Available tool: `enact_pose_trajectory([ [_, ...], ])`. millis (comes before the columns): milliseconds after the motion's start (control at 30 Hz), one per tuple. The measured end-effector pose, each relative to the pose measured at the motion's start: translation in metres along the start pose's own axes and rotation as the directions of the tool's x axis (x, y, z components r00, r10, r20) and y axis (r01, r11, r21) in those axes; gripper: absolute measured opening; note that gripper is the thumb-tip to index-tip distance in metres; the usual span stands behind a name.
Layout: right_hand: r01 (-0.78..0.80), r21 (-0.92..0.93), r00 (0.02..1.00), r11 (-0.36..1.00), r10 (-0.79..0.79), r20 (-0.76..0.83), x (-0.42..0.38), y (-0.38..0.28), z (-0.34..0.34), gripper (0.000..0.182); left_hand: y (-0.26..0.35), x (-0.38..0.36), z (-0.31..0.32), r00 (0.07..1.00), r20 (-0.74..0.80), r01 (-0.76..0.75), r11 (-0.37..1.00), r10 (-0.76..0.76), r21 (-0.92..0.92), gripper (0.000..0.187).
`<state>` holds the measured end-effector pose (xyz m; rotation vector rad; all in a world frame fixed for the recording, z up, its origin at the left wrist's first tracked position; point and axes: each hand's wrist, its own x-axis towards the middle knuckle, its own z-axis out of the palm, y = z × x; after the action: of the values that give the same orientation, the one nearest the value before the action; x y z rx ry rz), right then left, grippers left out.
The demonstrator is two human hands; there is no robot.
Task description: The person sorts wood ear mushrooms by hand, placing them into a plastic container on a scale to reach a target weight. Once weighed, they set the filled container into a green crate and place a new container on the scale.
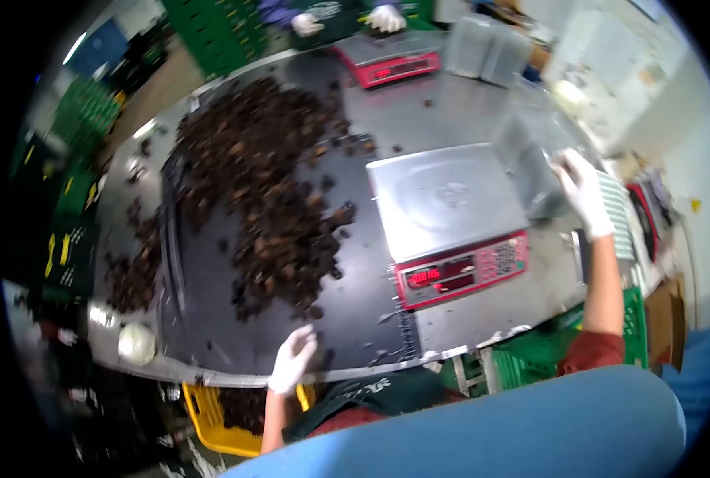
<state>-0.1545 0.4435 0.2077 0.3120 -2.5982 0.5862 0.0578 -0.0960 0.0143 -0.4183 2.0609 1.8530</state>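
My right hand (583,191), in a white glove, grips the edge of a clear plastic container (546,111) beside the scale. More clear plastic containers (530,171) are nested under and in front of it, blurred. My left hand (293,358), also gloved, hovers at the table's near edge with fingers loosely bent and thumb apart, nothing visible in it. Just beyond lies a heap of small dark brown pieces (267,183), too blurred to name. A red scale (458,207) with a bare metal plate and lit red digits stands between my hands and the containers.
Across the table (466,103), a person's gloved hands (347,21) rest near a second red scale (387,60). Clear containers (488,49) stand at the back right. A yellow crate (219,426) sits below the near edge, beside a white round object (136,344).
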Motion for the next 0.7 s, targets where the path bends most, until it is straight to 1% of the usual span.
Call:
enact_pose_trajectory([
  [33, 0.079, 0.022, 0.997, 0.997, -0.08, 0.02, -0.007, -0.022, 0.012, 0.012, 0.004, 0.001, -0.003, 1.0, -0.005, -0.015, 1.0, 0.015, 0.024, 0.039],
  [100, 0.188, 0.135, 0.971, 0.973, -0.204, 0.122, -0.026, -0.062, 0.041, 0.007, 0.013, 0.006, -0.004, 0.987, -0.101, -0.118, 0.991, 0.124, 0.07, 0.036],
  [167, 0.274, 0.125, 0.938, 0.954, -0.294, 0.183, -0.048, -0.088, 0.073, 0.006, 0.01, 0.022, -0.017, 0.922, -0.204, -0.259, 0.915, 0.33, 0.31, 0.029],
  [233, 0.349, 0.016, 0.897, 0.937, -0.339, 0.283, -0.068, -0.099, 0.1, 0.008, 0.024, 0.036, -0.024, 0.859, -0.31, -0.317, 0.899, 0.408, 0.303, 0.026],
  [267, 0.363, 0.046, 0.88, 0.931, -0.359, 0.312, -0.074, -0.106, 0.108, 0.009, 0.03, 0.047, -0.032, 0.753, -0.296, -0.362, 0.746, 0.587, 0.558, 0.027],
  [300, 0.341, 0.029, 0.867, 0.94, -0.327, 0.377, -0.082, -0.104, 0.113, 0.013, 0.034, 0.06, -0.041, 0.642, -0.211, -0.352, 0.527, 0.737, 0.773, 0.029],
  [367, 0.3, -0.039, 0.844, 0.953, -0.246, 0.477, -0.093, -0.096, 0.12, 0.021, 0.023, 0.095, -0.052, 0.462, -0.198, -0.245, 0.339, 0.864, 0.908, 0.039],
  [433, 0.261, -0.097, 0.876, 0.96, -0.194, 0.441, -0.089, -0.131, 0.106, 0.034, 0.034, 0.115, -0.054, 0.645, -0.24, -0.072, 0.371, 0.725, 0.926, 0.051],
  [467, 0.235, -0.13, 0.884, 0.963, -0.156, 0.44, -0.087, -0.146, 0.1, 0.047, 0.036, 0.12, -0.051, 0.712, -0.257, -0.08, 0.438, 0.653, 0.895, 0.055],
  [500, 0.257, -0.092, 0.887, 0.962, -0.197, 0.417, -0.087, -0.16, 0.099, 0.047, 0.036, 0.126, -0.047, 0.771, -0.262, -0.086, 0.503, 0.581, 0.86, 0.059],
  [533, 0.277, -0.058, 0.89, 0.959, -0.234, 0.391, -0.086, -0.172, 0.099, 0.047, 0.031, 0.133, -0.04, 0.815, -0.214, -0.153, 0.557, 0.538, 0.816, 0.06],
  [567, 0.294, -0.029, 0.894, 0.955, -0.264, 0.363, -0.086, -0.184, 0.1, 0.047, 0.034, 0.125, -0.025, 0.794, -0.183, -0.129, 0.455, 0.579, 0.881, 0.056],
  [600, 0.304, 0.101, 0.878, 0.947, -0.319, 0.355, -0.085, -0.197, 0.105, 0.046, 0.023, 0.123, -0.017, 0.755, -0.134, -0.213, 0.433, 0.642, 0.876, 0.053],
  [633, 0.301, 0.146, 0.875, 0.942, -0.334, 0.351, -0.087, -0.211, 0.114, 0.042, 0.013, 0.12, -0.008, 0.706, -0.084, -0.3, 0.404, 0.703, 0.864, 0.051],
  [667, 0.295, 0.237, 0.858, 0.925, -0.366, 0.361, -0.086, -0.223, 0.126, 0.039, 0.015, 0.108, 0.0, 0.692, -0.054, -0.323, 0.376, 0.72, 0.868, 0.047],
  [700, 0.317, 0.251, 0.848, 0.915, -0.392, 0.358, -0.087, -0.238, 0.136, 0.036, 0.015, 0.097, 0.004, 0.666, -0.009, -0.354, 0.327, 0.746, 0.876, 0.04],
])
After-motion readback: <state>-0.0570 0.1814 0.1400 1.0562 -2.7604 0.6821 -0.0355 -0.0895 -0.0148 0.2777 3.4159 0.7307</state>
